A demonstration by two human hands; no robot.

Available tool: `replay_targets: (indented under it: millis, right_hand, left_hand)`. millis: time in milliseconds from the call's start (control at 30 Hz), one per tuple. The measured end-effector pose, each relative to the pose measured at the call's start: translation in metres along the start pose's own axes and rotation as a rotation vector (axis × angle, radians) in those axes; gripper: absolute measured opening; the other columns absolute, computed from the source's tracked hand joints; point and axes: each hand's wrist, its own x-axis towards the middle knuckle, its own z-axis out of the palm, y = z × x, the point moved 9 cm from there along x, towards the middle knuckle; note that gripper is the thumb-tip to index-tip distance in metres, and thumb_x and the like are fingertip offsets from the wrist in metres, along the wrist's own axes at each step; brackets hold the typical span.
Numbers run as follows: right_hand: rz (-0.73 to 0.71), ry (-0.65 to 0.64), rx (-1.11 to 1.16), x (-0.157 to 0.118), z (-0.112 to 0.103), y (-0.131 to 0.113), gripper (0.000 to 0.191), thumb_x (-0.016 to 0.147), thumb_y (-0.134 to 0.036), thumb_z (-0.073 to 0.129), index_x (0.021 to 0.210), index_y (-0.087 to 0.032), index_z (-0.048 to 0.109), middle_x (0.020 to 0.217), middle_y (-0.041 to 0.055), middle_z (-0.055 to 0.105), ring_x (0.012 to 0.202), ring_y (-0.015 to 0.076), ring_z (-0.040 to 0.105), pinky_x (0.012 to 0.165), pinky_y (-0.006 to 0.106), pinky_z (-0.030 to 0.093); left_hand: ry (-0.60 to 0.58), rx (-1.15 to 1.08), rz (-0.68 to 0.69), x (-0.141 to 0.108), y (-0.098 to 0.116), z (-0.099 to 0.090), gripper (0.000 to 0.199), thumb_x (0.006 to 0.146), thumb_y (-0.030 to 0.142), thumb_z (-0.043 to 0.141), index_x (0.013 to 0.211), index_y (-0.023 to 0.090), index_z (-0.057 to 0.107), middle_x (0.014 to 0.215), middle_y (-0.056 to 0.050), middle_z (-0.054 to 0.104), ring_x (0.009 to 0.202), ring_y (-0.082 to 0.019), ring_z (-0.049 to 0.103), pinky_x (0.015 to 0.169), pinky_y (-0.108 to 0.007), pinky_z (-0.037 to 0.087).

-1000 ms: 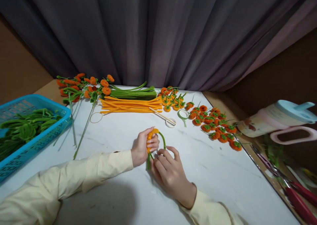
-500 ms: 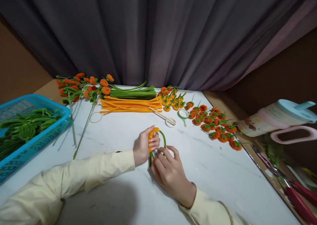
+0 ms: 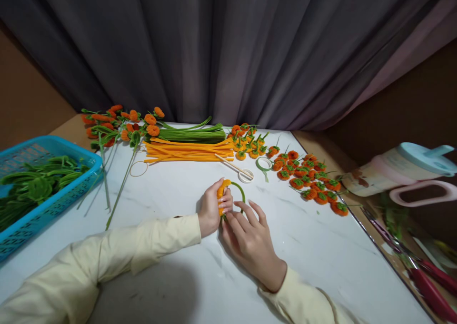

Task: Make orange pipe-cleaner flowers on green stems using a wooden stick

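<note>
Wrapped around a coiled yellow-orange pipe-cleaner piece, my left hand is closed just left of the table's middle line. From the top of that piece a green pipe cleaner arcs to the right and drops behind the fingers of my right hand. The right thumb and index finger pinch together at the lower end of the orange piece, where a bit of green shows. The other right fingers are raised and bent beside the green arc. Both hands touch each other, so the pinched spot is partly hidden.
Behind the hands lie yellow-orange pipe cleaners, green pipe cleaners, a green tape roll and a stick across a white roll. Small orange persimmon-like pieces spread right. A blue basket stands left, a tumbler right.
Both hands have shifted slightly right and up. The green strands that hung below the orange piece are now mostly hidden at the right fingertips, and the right fingers are more spread.
</note>
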Motion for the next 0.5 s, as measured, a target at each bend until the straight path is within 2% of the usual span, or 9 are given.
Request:
replay_targets:
  millis: [67,167,267,500]
  right_hand:
    - [-0.011,-0.026,0.014,0.001,-0.002,0.005,0.012,0.088,-0.015,0.05,0.093,-0.013,0.061,0.081,0.0063,0.066,0.107,0.0257,0.054,0.1,0.043,0.031]
    - [-0.059,-0.066,0.034,0.0,-0.001,0.007,0.017,0.09,-0.01,0.044,0.094,-0.014,0.06,0.086,0.0053,0.067,0.113,0.0243,0.052,0.104,0.042,0.026]
    - [-0.081,-0.059,0.048,-0.002,0.0,0.005,0.022,0.09,-0.005,0.041,0.087,-0.015,0.06,0.079,0.0037,0.066,0.108,0.0223,0.055,0.103,0.042,0.026]
    - [-0.081,0.021,-0.018,-0.004,0.004,-0.008,0.017,0.086,-0.005,0.046,0.077,-0.013,0.059,0.072,0.0043,0.062,0.094,0.0224,0.057,0.096,0.042,0.032]
  left_hand:
    - [-0.017,0.012,0.014,0.002,0.005,-0.001,0.049,0.093,0.032,0.03,0.047,0.017,0.028,0.039,0.007,0.02,0.032,-0.004,0.016,0.034,-0.017,0.014]
    - [-0.033,0.052,0.009,0.003,0.007,-0.002,0.05,0.093,0.033,0.028,0.045,0.018,0.027,0.039,0.007,0.018,0.032,-0.004,0.015,0.034,-0.018,0.014]
    - [-0.032,0.065,0.012,0.004,0.006,-0.002,0.049,0.092,0.033,0.032,0.046,0.018,0.028,0.039,0.007,0.019,0.031,-0.004,0.015,0.033,-0.018,0.013]
    - [-0.01,0.018,0.019,0.0,0.001,-0.003,0.045,0.092,0.032,0.031,0.05,0.018,0.03,0.04,0.007,0.019,0.032,-0.005,0.016,0.034,-0.018,0.013]
